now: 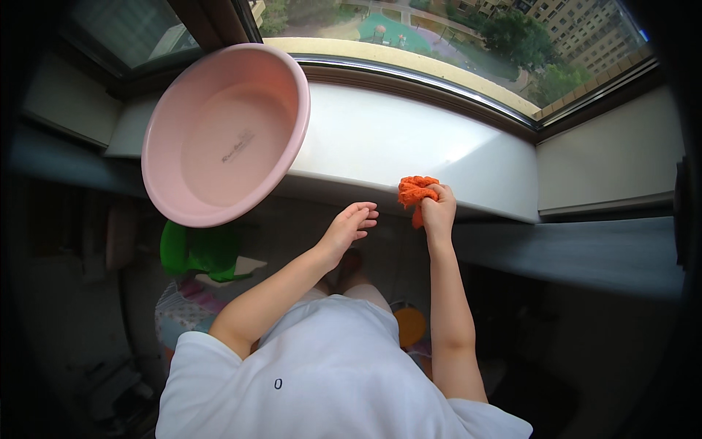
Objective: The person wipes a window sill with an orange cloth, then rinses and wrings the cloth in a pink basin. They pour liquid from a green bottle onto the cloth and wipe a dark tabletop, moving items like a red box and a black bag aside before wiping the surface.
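My right hand [440,211] is closed around a bunched orange cloth [417,192] at the front edge of the white windowsill [384,129]. Part of the cloth hangs below my fingers. To its left my left hand [351,226] holds nothing, its fingers slightly bent and apart, in front of the sill. A large pink plastic basin [299,126] rests on the left part of the sill and juts past its front edge. The basin seems to hold clear water, and its bottom bears printed writing.
The brown window frame [417,85] runs behind the sill, with trees and buildings far below outside. Beneath the basin, a green plastic object [175,249] stands low at the left. A round orange-yellow item [410,325] is near my body, low down.
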Available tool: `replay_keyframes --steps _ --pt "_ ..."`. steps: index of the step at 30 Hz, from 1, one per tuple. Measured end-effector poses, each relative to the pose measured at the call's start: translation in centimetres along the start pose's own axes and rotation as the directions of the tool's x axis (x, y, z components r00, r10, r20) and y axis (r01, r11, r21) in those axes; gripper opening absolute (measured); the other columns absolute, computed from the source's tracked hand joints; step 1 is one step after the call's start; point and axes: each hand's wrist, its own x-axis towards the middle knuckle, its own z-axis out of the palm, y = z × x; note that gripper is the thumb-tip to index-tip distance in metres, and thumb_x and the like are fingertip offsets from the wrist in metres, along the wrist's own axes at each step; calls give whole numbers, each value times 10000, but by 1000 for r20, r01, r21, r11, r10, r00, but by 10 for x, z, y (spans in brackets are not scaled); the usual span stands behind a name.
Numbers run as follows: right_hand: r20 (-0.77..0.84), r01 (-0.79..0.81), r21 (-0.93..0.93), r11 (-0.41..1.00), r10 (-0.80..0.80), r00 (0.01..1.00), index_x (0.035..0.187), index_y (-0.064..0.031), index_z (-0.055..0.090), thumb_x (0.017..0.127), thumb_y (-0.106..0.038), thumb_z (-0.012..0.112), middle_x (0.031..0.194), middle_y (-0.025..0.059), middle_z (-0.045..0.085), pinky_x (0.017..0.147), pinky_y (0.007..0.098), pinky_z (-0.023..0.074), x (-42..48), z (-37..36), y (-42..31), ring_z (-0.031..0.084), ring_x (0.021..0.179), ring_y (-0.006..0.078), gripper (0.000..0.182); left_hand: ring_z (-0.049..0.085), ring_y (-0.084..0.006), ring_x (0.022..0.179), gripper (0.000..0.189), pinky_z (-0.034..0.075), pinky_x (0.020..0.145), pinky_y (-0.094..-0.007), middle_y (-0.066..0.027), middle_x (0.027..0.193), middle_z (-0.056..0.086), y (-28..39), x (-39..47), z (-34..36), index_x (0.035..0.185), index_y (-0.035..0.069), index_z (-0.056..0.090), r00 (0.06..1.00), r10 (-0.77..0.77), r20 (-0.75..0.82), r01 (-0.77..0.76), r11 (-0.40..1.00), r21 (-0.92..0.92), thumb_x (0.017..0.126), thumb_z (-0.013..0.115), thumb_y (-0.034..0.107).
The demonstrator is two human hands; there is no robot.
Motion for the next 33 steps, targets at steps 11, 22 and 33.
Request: replay_keyframes --steps 11,22,33 --pt "351 519 -230 823 -428 833 1203 -43 586 794 -147 654 1367 236 381 1122 510 260 -13 141 -54 338 1326 407 428 225 -256 1427 514 199 1169 -367 -153 1536 187 -3 -2 -27 1456 -33 311 557 719 -416 -515 692 507 1041 360 267" --pt "485 795 -310 522 -632 604 1415 10 361 852 -250 558 1472 225 353 1153 474 236 -25 186 -52 302 1403 374 651 326 -308 1377 448 269 1138 -390 -199 1476 332 -23 10 -68 1388 -67 397 462 736 -495 -474 676 564 1019 400 187" --pt "381 641 -533 552 -519 765 1420 -59 412 855 -184 584 1493 166 356 1141 427 286 -10 51 2 311 1413 307 604 425 -346 1264 405 349 1065 -425 -187 1378 409 -34 23 22 1309 -27 511 637 768 -57 -496 466 733 968 489 191"
